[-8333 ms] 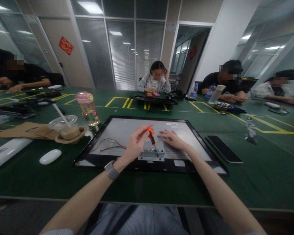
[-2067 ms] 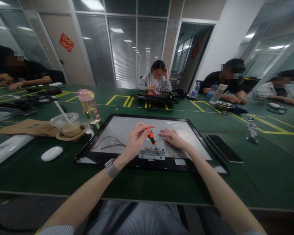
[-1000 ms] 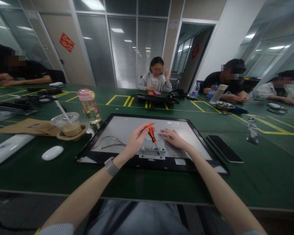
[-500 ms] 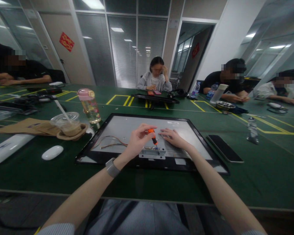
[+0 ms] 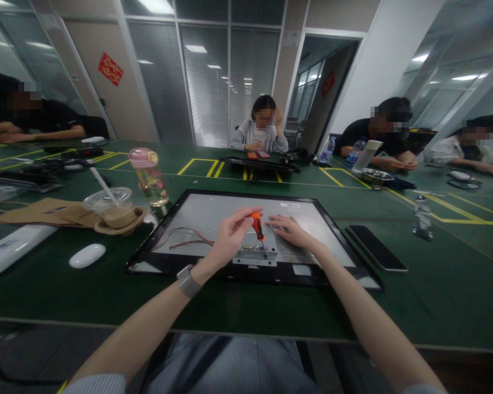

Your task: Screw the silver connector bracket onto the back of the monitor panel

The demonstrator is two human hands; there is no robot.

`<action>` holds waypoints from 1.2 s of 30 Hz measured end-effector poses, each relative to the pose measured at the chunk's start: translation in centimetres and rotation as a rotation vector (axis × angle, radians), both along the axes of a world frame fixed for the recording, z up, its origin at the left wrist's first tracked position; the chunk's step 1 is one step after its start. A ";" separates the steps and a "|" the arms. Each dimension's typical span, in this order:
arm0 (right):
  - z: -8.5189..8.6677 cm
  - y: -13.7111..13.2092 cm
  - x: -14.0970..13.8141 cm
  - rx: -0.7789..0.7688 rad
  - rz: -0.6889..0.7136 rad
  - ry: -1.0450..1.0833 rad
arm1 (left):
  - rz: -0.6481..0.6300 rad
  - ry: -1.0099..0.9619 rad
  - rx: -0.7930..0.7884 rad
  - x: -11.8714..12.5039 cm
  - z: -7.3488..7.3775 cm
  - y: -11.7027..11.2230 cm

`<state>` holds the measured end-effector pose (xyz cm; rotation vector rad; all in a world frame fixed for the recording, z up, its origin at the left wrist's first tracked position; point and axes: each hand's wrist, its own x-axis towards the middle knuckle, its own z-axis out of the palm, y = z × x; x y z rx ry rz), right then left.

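Observation:
My left hand (image 5: pixel 235 231) has its fingers closed on the handle of an orange-and-black screwdriver (image 5: pixel 258 226). The tool leans slightly, its tip down at a silver metal bracket (image 5: pixel 254 256) with connectors on it. That bracket sits near the front edge of a flat panel (image 5: pixel 189 213) with a grey back and black frame, lying on the table. My right hand (image 5: pixel 291 230) lies flat on the panel's back, fingers spread, just right of the screwdriver, holding nothing. Thin wires (image 5: pixel 189 230) run across the panel at the left.
Left of the panel are a white mouse (image 5: pixel 87 256), a plastic cup (image 5: pixel 117 210) in a cardboard holder and a pink-lidded bottle (image 5: pixel 150 178). A black phone (image 5: pixel 376 249) lies to the right. Several people sit around the green table (image 5: pixel 456 273).
The fingers of my left hand have shifted around the top of the screwdriver, and more of its handle shows. My right hand stays put.

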<state>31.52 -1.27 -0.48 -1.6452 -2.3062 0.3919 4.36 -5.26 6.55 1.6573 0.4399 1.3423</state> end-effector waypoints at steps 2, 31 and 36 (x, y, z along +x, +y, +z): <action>0.1 0.0 -0.1 0.001 0.004 -0.006 | 0.011 -0.010 0.007 0.0 0.0 0.1; -0.1 0.0 -0.1 0.008 -0.003 -0.001 | 0.107 -0.044 0.024 0.2 -0.1 0.6; 0.0 -0.1 -0.1 0.000 -0.008 0.008 | 0.167 0.006 0.073 0.1 0.1 0.5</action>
